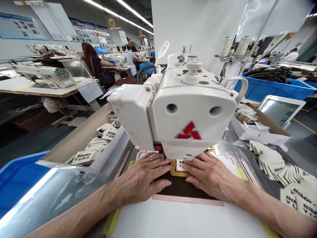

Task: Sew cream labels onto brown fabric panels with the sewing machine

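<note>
1. Location: small printed label lies inside a tan frame on a dark panel, between the hands, just near of the sewing machine head. Far part of the label hidden by the head.
2. Handling (judged): label looks light, thin and soft, likely to skew or curl if pushed unevenly. Dark panel seems flat and fairly light; slipperiness can't be told. White sheet underneath looks smooth and stiffer; pink strip runs along the panel's near edge.
3. Where to hold: flat pressure on the panel left and right of the frame seems best; label by its edges only, fingers clear of the needle area.
4. Left hand: palm down, fingers extended and close together, thumb spread onto the panel. Fingertips reach the frame's left side; pressing flat, no pinch seen.
5. Right hand: palm down, fingers nearly together, tips at the label's right edge, thumb apart on the panel. No pinch seen; how hard it presses, can't tell.
6. Around: loose labels fanned at right, more labels in a cardboard box at left.
</note>
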Tool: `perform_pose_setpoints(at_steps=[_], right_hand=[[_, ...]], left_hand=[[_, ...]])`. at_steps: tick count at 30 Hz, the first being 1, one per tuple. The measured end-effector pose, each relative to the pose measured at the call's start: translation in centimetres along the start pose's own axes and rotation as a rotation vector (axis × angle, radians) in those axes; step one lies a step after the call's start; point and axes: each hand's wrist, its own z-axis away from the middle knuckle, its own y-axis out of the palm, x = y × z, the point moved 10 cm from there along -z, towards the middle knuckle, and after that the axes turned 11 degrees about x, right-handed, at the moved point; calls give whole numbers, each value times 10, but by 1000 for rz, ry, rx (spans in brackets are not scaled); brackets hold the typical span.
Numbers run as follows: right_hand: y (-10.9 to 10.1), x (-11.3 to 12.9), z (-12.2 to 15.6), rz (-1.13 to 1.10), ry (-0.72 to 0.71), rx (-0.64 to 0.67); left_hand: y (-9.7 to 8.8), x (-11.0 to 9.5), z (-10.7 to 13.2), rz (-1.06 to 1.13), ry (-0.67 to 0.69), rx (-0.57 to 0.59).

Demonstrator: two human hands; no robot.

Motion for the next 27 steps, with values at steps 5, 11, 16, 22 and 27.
perform_pose_setpoints(at_steps=[5, 11, 16, 22, 27], right_hand=[[0, 1, 0, -2, 7, -2], [-1, 1, 0, -5, 2, -22], [1, 0, -1, -30, -3, -6], [1, -4, 4, -37, 22, -13], [-1, -5, 11, -39, 34, -37]], left_hand=[[4, 3, 5, -18, 1, 15], [5, 3, 5, -33, -9, 21], [6, 5, 4, -46, -26, 51], [3, 3, 3, -64, -29, 62], [2, -4, 3, -53, -1, 23]])
